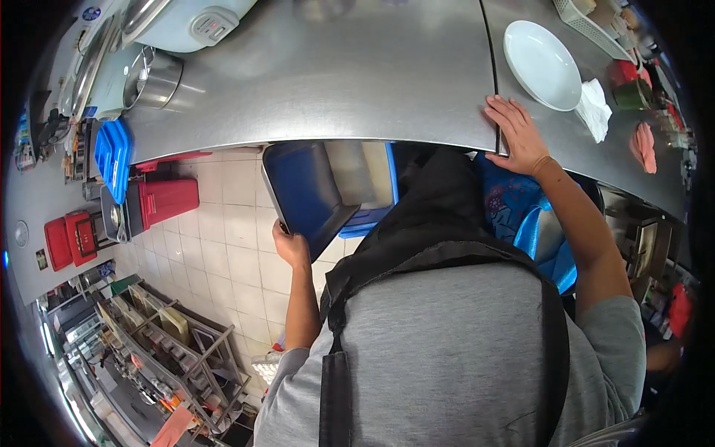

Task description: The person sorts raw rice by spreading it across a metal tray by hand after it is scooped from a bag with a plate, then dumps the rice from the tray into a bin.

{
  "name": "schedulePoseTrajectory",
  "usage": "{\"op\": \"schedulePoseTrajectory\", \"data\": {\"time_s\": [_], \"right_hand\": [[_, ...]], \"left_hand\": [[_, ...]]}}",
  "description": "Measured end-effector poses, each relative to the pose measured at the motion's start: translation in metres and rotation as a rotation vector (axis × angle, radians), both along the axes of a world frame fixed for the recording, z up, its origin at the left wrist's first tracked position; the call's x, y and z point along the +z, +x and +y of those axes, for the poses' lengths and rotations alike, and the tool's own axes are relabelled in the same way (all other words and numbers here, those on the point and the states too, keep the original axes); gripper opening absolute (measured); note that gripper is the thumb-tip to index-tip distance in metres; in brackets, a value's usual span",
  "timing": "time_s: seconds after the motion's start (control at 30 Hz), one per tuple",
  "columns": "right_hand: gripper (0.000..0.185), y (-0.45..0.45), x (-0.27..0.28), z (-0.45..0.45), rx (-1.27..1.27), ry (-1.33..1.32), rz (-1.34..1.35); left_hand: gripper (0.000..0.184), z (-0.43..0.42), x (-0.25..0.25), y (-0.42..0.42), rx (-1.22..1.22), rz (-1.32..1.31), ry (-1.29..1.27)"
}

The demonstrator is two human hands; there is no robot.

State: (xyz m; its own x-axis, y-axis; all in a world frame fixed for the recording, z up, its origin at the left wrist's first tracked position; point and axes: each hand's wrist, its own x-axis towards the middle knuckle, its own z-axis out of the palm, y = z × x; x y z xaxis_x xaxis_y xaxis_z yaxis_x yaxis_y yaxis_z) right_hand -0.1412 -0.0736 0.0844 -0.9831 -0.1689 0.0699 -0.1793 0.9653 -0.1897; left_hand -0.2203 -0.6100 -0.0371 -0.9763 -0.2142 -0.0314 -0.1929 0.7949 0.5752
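Note:
Below the counter's front edge, my left hand [292, 244] is closed on the outer edge of a dark blue lid-like panel [302, 190] with a raised rim. The panel is tilted up beside a blue container [392, 179] with a pale beige inside, partly hidden under the counter. Whether the panel is the container's lid or a separate tub, I cannot tell. My right hand [518, 138] rests on the edge of the steel counter [328, 97], fingers stretched out, holding nothing. Near it are a white oval plate [542, 63] and a crumpled white tissue [593, 110].
A rice cooker [212, 28] and a steel pot [158, 78] stand at the counter's left. Red bins [168, 203] are on the tiled floor, with a metal rack [216, 346] at lower left. A bright blue bag [529, 227] hangs by my right leg.

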Motion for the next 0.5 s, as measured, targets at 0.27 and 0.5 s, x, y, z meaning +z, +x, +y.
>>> {"op": "schedulePoseTrajectory", "data": {"time_s": [0.27,0.5], "right_hand": [[0.092,0.001,-0.006,0.004,0.004,-0.043,0.029],[0.091,0.001,-0.006,0.004,0.009,-0.034,0.043]], "left_hand": [[0.053,-0.007,0.024,0.009,-0.137,0.059,-0.090],[0.057,-0.035,0.052,0.015,-0.450,0.197,-0.221]]}}
